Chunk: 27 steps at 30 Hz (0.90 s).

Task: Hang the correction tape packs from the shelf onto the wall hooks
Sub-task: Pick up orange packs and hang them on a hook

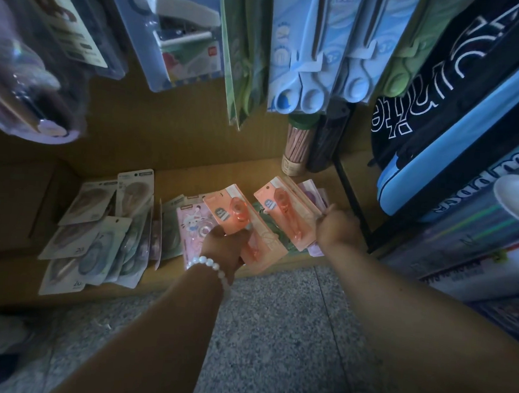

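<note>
Two stacks of orange correction tape packs rest on the low wooden shelf (173, 175). My left hand (222, 244) grips the lower end of the left orange stack (229, 212). My right hand (337, 226) holds the right edge of the right orange stack (282, 210). More packs lie flat on the shelf: a pink cartoon pack (193, 225) beside my left hand and several pale green and grey packs (105, 231) further left. A white bead bracelet (213, 266) circles my left wrist. The wall hooks themselves are hidden behind hanging goods.
Carded scissors (304, 61), a stapler pack (178, 28) and green packs (246, 57) hang overhead. A pencil tub (297, 146) stands at the shelf's back right. Pencil cases and boxes fill a black rack (353, 196) on the right. Speckled floor (273, 335) lies below.
</note>
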Tool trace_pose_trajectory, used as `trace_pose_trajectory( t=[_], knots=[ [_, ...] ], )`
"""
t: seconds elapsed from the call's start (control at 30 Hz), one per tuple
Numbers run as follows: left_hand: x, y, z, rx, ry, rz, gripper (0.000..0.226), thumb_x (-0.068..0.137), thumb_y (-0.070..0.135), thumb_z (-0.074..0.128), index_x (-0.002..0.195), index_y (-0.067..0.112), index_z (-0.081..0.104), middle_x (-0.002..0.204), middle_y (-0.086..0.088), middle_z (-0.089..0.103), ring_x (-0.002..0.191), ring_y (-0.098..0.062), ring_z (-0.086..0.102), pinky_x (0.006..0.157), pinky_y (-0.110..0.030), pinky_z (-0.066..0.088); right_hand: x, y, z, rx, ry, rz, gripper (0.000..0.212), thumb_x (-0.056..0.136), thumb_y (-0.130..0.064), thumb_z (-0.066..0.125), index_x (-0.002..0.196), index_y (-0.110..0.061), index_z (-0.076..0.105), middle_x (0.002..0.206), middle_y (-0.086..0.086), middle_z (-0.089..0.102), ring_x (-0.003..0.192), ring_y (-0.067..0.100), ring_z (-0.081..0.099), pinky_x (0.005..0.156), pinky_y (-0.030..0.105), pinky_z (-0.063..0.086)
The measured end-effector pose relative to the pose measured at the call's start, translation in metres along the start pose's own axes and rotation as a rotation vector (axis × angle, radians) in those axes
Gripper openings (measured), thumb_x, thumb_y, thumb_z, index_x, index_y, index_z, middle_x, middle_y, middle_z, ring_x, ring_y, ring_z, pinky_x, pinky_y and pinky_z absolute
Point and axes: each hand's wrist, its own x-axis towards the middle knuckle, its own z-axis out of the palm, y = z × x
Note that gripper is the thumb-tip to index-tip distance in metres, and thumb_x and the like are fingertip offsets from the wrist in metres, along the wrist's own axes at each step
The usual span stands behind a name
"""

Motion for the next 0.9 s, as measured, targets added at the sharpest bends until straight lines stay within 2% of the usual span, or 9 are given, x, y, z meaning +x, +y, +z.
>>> trace_pose_trajectory(
  t=[0.1,0.23,0.37,0.47,0.6,0.67,0.73,0.8,0.9],
  knots=[
    [0.0,-0.002,-0.002,0.005,0.008,-0.004,0.036,0.091,0.013,0.068,0.123,0.001,0.059,0.105,-0.017,0.072,0.092,-0.034,0.071,0.09,-0.057,0.055,-0.005,0.001,-0.001,-0.042,-0.043,-0.003,0.042,0.093,-0.041,0.051,0.117,-0.008,0.061,0.116,0.012,0.063,0.11,0.03,0.057,0.085,0.034,0.048],
    [0.0,-0.003,-0.004,0.004,0.005,-0.014,0.037,0.09,0.015,0.069,0.124,0.004,0.059,0.109,-0.016,0.072,0.095,-0.034,0.071,0.088,-0.056,0.057,-0.004,0.0,-0.001,0.064,-0.168,0.059,0.038,0.092,-0.031,0.056,0.119,-0.004,0.058,0.12,0.015,0.06,0.111,0.035,0.056,0.09,0.04,0.052],
    [-0.003,-0.002,-0.006,-0.01,-0.005,-0.019,0.034,0.091,0.014,0.069,0.123,0.004,0.06,0.104,-0.014,0.073,0.092,-0.032,0.071,0.087,-0.054,0.057,-0.008,-0.004,-0.004,0.062,-0.132,0.057,0.037,0.093,-0.034,0.054,0.115,-0.005,0.062,0.114,0.014,0.065,0.107,0.033,0.06,0.081,0.033,0.048],
    [-0.003,-0.001,-0.008,0.002,0.009,-0.018,0.035,0.091,0.016,0.069,0.123,0.004,0.059,0.097,-0.012,0.073,0.087,-0.03,0.071,0.088,-0.053,0.057,-0.012,-0.008,-0.01,0.311,-0.088,0.106,0.034,0.093,-0.034,0.055,0.112,-0.008,0.065,0.107,0.013,0.069,0.099,0.033,0.064,0.073,0.027,0.046],
    [-0.007,0.005,-0.009,0.018,0.029,-0.039,0.04,0.093,0.026,0.066,0.127,0.009,0.056,0.111,-0.014,0.07,0.097,-0.034,0.069,0.092,-0.056,0.054,-0.022,-0.017,-0.026,0.822,-0.063,0.148,0.019,0.093,-0.025,0.058,0.097,-0.008,0.065,0.089,0.009,0.066,0.078,0.023,0.062,0.057,0.022,0.042],
    [-0.008,0.007,-0.011,0.014,0.05,-0.019,0.039,0.092,0.028,0.067,0.125,0.011,0.056,0.112,-0.014,0.07,0.096,-0.034,0.069,0.09,-0.057,0.055,-0.03,-0.023,-0.03,1.161,-0.205,0.221,0.012,0.091,-0.013,0.061,0.082,-0.008,0.064,0.072,0.009,0.059,0.055,0.015,0.054,0.043,0.018,0.038],
    [-0.013,0.01,-0.013,0.0,0.06,-0.009,0.033,0.094,0.03,0.065,0.122,0.013,0.057,0.106,-0.011,0.071,0.092,-0.031,0.069,0.089,-0.056,0.056,-0.039,-0.026,-0.024,1.387,-0.373,0.255,0.025,0.089,-0.002,0.059,0.067,-0.012,0.063,0.061,0.009,0.051,0.039,0.01,0.044,0.037,0.017,0.033],
    [-0.017,0.014,-0.014,-0.035,0.05,-0.005,0.023,0.098,0.027,0.058,0.116,0.014,0.057,0.1,-0.011,0.071,0.088,-0.029,0.07,0.089,-0.055,0.056,-0.052,-0.026,-0.017,1.423,-0.48,0.251,0.021,0.089,0.0,0.058,0.07,-0.008,0.063,0.058,0.007,0.052,0.039,0.009,0.044,0.039,0.019,0.035],
    [-0.018,0.016,-0.016,-0.095,0.038,0.013,0.023,0.1,0.027,0.05,0.117,0.015,0.06,0.108,-0.015,0.073,0.097,-0.033,0.071,0.089,-0.06,0.055,-0.069,-0.027,-0.013,1.446,-0.558,0.232,0.018,0.088,-0.003,0.062,0.071,-0.007,0.06,0.058,0.006,0.054,0.044,0.011,0.048,0.042,0.02,0.039]
  ],
)
